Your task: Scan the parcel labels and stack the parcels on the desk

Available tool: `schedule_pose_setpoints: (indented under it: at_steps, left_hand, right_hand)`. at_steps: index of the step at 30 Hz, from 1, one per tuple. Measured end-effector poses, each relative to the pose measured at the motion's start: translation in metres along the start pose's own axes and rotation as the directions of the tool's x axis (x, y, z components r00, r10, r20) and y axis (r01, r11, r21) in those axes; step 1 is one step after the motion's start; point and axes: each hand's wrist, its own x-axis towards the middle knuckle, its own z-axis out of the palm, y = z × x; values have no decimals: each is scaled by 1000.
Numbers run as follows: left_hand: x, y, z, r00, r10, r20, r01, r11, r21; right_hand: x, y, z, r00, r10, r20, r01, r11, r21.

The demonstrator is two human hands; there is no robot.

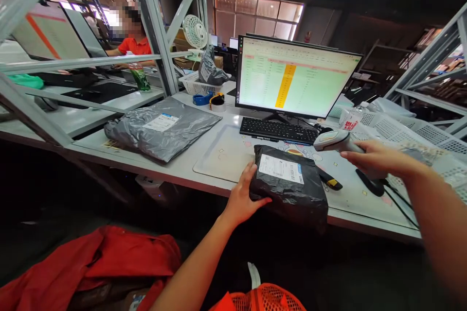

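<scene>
My left hand (245,195) grips the near left corner of a black plastic-wrapped parcel (292,199), thumb along its front side. The parcel lies at the desk's front edge and juts out over it, its white label (280,168) facing up. In my right hand (383,158) is a grey and white barcode scanner (337,141), held above and to the right of the parcel with its head pointing left. A black utility knife (330,180) with a yellow patch lies partly behind the parcel. The scanner's black stand (369,183) sits below my right hand.
A large grey mailer bag (164,126) lies on the desk at left. Behind the parcel are a keyboard (277,130) and monitor (295,77). Tape rolls (217,102) and white baskets (199,85) stand farther back. Metal posts (151,24) flank the desk; a person in red (134,46) sits beyond.
</scene>
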Motion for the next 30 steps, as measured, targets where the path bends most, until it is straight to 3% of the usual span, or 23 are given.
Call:
schedule_pose_setpoints:
  at_steps: [2, 5, 9, 12, 14, 16, 19, 21, 24, 30]
  left_hand:
    - [1, 1, -2, 1000, 16, 13, -16, 1000, 3]
    - [2, 3, -4, 1000, 12, 16, -12, 1000, -17]
    - [2, 3, -4, 1000, 12, 0, -12, 1000, -18]
    - [1, 1, -1, 1000, 22, -12, -22, 1000, 1]
    - [1, -2, 2, 1000, 14, -13, -14, 1000, 24]
    - [1, -3, 4, 1000, 6, -13, -5, 999, 45]
    - [1, -5, 5, 1000, 4, -19, -3, 998, 60]
    - [2, -4, 4, 1000, 4, -25, -2, 998, 68]
    - [1, -4, 4, 999, 13, -37, -10, 997, 77]
    - [-1, -7, 5, 1000, 0, -25, 2, 998, 60]
  right_hand:
    - [26, 14, 23, 996, 37, -81, -49, 988, -143]
    - [56, 47, 57, 940, 35, -340, -157, 928, -337]
    - [69, 80, 87, 894, 55, -444, -261, 870, -418]
    - [73, 80, 94, 860, 99, -500, -330, 855, -399]
    - [82, 67, 96, 836, 30, -548, -300, 861, -410]
    - [98, 50, 99, 858, -75, -508, -187, 876, -445]
    - [133, 28, 108, 942, -124, -313, -35, 889, -457]
    - [156, 20, 114, 962, -93, -257, -32, 895, -445]
    - [183, 12, 121, 961, -64, -269, -61, 900, -432]
    - [211, 4, 119, 972, -18, -236, -88, 898, -431]
